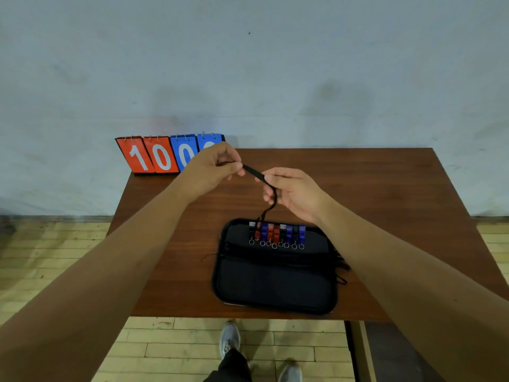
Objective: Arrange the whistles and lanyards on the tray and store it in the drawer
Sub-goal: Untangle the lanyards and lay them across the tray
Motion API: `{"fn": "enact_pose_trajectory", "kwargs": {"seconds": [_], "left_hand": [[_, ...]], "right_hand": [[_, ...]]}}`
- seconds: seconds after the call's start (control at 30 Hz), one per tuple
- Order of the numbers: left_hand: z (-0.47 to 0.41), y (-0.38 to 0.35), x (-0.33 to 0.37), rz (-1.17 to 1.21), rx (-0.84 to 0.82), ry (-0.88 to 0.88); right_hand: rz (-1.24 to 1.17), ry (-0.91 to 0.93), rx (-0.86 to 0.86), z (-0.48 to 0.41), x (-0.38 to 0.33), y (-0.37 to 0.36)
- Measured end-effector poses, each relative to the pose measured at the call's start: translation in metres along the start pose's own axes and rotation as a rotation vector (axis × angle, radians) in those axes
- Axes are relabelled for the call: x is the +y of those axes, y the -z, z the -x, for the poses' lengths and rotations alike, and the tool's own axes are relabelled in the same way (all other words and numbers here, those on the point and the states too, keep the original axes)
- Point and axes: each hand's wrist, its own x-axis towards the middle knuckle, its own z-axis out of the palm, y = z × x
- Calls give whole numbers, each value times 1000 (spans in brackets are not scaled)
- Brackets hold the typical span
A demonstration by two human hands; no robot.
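The table [399, 188] shows bare wood at 9 o'clock of the tray [275, 307] and a wider stretch at 3 o'clock. The tray's near rim lies close to the table's front edge. A flip scoreboard [154, 157] stands on the far-left corner, partly hidden by the left hand [214, 168]. That hand pinches a black lanyard [254, 170]. At its 4 o'clock the right hand [294, 193] grips the cord, which hangs to the whistles [276, 232] at 6 o'clock, lined along the tray's far rim.

Bare forearms [110, 257] — grey sneakers [230, 340], perhaps black trousers [234, 365].
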Motion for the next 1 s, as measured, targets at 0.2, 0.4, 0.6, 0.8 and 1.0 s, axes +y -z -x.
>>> {"fn": "enact_pose_trajectory", "kwargs": {"seconds": [0.2, 0.4, 0.6, 0.8, 1.0], "left_hand": [[11, -9, -24, -124, -24, 104], [20, -21, -54, -248, -95, 158], [29, -34, -88, -232, -105, 194], [30, -50, -126, -312, -129, 255], [43, -66, -163, -394, -117, 287]], "right_hand": [[519, -69, 74, 17, 8, 11], [744, -106, 120, 35, 27, 30], [880, -211, 175, 51, 56, 58], [964, -240, 196, 72, 75, 75], [992, -364, 247, 93, 111, 99]]}}
